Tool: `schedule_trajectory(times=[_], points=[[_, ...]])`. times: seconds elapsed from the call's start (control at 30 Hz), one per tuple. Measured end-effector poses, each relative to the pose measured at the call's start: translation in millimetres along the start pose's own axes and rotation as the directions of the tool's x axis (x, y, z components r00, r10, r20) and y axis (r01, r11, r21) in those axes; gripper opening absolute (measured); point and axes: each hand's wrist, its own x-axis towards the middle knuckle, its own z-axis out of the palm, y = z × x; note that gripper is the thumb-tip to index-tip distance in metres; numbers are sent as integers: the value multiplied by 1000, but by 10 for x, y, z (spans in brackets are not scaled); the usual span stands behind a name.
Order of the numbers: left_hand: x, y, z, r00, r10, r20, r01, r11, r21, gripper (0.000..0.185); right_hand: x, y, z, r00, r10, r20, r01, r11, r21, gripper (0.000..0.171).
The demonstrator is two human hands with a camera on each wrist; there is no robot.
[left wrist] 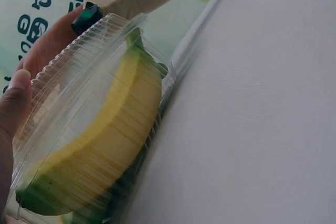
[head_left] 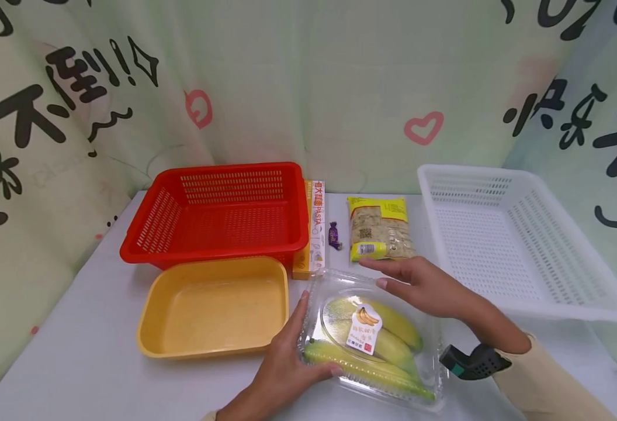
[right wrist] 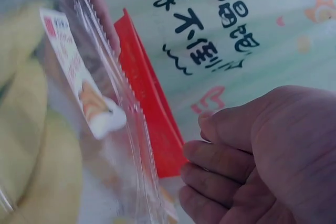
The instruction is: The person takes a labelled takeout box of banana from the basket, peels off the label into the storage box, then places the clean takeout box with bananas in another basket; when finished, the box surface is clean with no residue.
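The left hand [head_left: 287,359] grips the banana box [head_left: 374,339]; the right hand [head_left: 426,289], fingers loosely extended, is near its far edge. Beneath is the white tabletop [head_left: 103,374]; behind hangs a pale green, black-lettered curtain [head_left: 308,88].

Your head view is bright and evenly lit by soft light from a source out of frame. Glare streaks the clear plastic clamshell box [head_left: 340,282] of yellow-green bananas [head_left: 392,345], worst along its ridged rim. Behind and left of the box, the red perforated plastic basket [head_left: 229,228] drops a faint, soft-edged shadow on the white counter [head_left: 77,374]; right of the box, the white perforated plastic basket [head_left: 487,251] looks stretched by your wide lens. Your left wrist view is dimmer, the counter greyed. Your right wrist view is hazy; the bananas and white paper label [right wrist: 76,69] blur.
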Motion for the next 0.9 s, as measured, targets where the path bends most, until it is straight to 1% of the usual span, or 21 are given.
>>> schedule_trajectory(times=[0.07, 0.13, 0.2, 0.27, 0.4, 0.47, 0.53, 0.6, 0.7, 0.8, 0.9], points=[[5, 7, 1, 1000, -8, 3, 8, 1000, -12, 121, -45, -50, 22, 999, 3, 38, -6, 998, 61, 37], [3, 7, 2, 1000, -2, -1, 2, 1000, -12, 121, -85, -86, 51, 997, -6, 76, -1, 995, 98, 35], [-2, 6, 3, 1000, 12, -7, -12, 1000, -8, 121, -115, -109, 85, 994, -14, 110, 1, 993, 120, 35], [-5, 2, 6, 1000, 21, -14, -21, 1000, 0, 121, -132, -119, 115, 991, -24, 131, 8, 993, 120, 35], [-3, 3, 10, 1000, 23, -19, -23, 1000, 6, 122, -146, -125, 149, 990, -39, 137, 21, 991, 131, 35], [1, 3, 11, 1000, 19, -17, -19, 1000, 7, 122, -151, -131, 160, 990, -46, 132, 25, 988, 155, 36], [2, -1, 12, 1000, 24, -16, -24, 1000, 10, 121, -159, -140, 171, 992, -55, 117, 36, 987, 154, 37], [4, -6, 13, 999, 33, -14, -33, 999, 13, 120, -164, -146, 188, 993, -58, 102, 45, 992, 120, 38], [3, -16, 13, 999, 47, -14, -47, 999, 20, 120, -165, -152, 223, 997, -40, 70, 40, 999, 13, 37], [0, -23, 11, 998, 54, -12, -54, 998, 26, 119, -156, -146, 267, 999, -4, 49, 8, 998, -69, 37], [-4, -24, 11, 999, 51, -6, -51, 998, 36, 119, -144, -134, 311, 999, -5, 31, 9, 993, -122, 35]])
